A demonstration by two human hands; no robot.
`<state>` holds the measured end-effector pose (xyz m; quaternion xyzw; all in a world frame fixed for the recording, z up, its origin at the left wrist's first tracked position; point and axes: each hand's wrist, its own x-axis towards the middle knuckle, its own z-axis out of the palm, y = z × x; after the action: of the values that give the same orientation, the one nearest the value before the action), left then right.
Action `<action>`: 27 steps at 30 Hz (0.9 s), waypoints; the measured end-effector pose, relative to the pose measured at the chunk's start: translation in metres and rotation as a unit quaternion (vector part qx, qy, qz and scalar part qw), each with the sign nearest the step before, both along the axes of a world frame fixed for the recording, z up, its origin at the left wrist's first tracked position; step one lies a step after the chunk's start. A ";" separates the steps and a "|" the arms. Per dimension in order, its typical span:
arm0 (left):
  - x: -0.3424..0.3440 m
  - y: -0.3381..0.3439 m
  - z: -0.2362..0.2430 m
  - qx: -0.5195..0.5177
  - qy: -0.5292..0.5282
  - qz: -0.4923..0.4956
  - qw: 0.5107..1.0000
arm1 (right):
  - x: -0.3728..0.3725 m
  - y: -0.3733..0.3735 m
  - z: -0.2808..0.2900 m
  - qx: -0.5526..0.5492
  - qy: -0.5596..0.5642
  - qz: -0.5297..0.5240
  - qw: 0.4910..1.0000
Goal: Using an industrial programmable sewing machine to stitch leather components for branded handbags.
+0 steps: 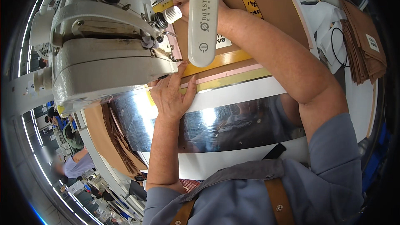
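My left hand [171, 96] lies open beside the sewing machine head [100, 62], fingers spread over the lower left edge of a yellow template frame [225, 61]. The frame lies on brown material [287, 21] with pink strips and a partly hidden white label. My right hand [183, 6] reaches to the frame's upper left; its curled fingers are partly hidden by a white lamp [202, 37], and what they hold is unclear.
A polished metal plate [216, 129] spans the near side. Brown piece stacks sit at right [358, 46] and lower left [100, 133]. White strips [323, 25] and a cable lie at upper right. Other people [75, 162] work at machines on the left.
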<state>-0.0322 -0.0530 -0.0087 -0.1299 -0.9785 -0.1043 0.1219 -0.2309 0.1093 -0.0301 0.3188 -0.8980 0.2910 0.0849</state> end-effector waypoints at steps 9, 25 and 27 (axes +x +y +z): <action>-0.002 -0.003 -0.001 0.016 0.027 -0.028 0.999 | 0.006 0.003 0.006 -0.007 0.036 0.014 0.999; -0.002 -0.003 -0.004 0.001 0.031 -0.023 0.999 | 0.011 -0.006 -0.007 0.057 0.150 0.040 0.986; -0.001 -0.004 -0.003 -0.003 0.017 -0.014 1.000 | 0.016 -0.004 0.003 0.056 0.154 0.042 0.986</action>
<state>-0.0329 -0.0565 -0.0117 -0.1457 -0.9745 -0.1011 0.1371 -0.2144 0.1049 -0.0275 0.4014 -0.8749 0.1913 0.1921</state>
